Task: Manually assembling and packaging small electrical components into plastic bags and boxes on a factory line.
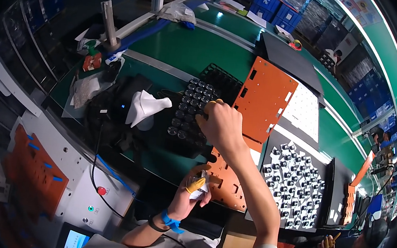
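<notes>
Right hand [223, 125], half closed, is over the black tray [189, 147] of glossy round pieces [181, 134] on the green tabletop [167, 48]; I cannot tell if it grips one. Left hand [185, 200] pinches a small silvery-white piece [204, 188], perhaps near the body for steadiness.

Factory assembly workshop: green workbench [167, 48], white machine panel [79, 174] with round red button [101, 190], stacked blue plastic crates [266, 2], rowed round black parts [193, 95].

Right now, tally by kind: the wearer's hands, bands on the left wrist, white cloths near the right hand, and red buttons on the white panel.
Left hand and right hand: 2
Blue band and black band: 2
White cloth: 1
Red button: 1
Total: 6
</notes>
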The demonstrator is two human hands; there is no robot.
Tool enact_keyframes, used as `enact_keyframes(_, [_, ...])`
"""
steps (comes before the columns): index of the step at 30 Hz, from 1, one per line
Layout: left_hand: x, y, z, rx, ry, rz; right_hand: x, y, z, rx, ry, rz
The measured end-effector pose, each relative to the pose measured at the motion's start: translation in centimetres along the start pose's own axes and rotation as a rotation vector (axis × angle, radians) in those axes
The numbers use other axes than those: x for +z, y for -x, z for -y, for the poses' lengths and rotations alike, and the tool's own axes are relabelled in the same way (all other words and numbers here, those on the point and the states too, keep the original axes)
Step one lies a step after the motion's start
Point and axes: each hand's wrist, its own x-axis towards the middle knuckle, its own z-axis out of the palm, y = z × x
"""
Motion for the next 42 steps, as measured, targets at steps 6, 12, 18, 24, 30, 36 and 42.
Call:
enact_keyframes(6, [0.6,-0.1,-1.8,-0.101,-0.018,-0.030,-3.3,3.8,1.2,0.069,-0.324,-0.339])
enact_keyframes(12, [-0.4,-0.7,-1.3,-0.190,0.109,0.027,-4.6,10.6,0.3,0.061,-0.639,-0.417])
enact_keyframes(18, [-0.4,-1.6,-0.9,-0.200,0.106,0.237,-3.7,17.2,-2.0,0.233,-0.992,-0.241])
enact_keyframes(24, [1.6,-1.0,-0.8,-0.127,-0.020,0.175,-1.6,19.8,-3.0,0.407,-1.159,-0.188])
enact_keyframes(30, [3.0,-0.9,-0.8,0.007,-0.308,0.090,-0.5,20.7,-3.4,0.555,-1.394,-0.097])
enact_keyframes(36, [2.9,-0.7,-0.4,0.178,-0.547,0.034,-0.3,20.4,-3.0,0.596,-1.520,-0.090])
enact_keyframes(42, [3.4,-1.1,-0.5,0.376,-0.923,0.109,-0.2,20.7,-3.2,0.604,-1.411,-0.109])
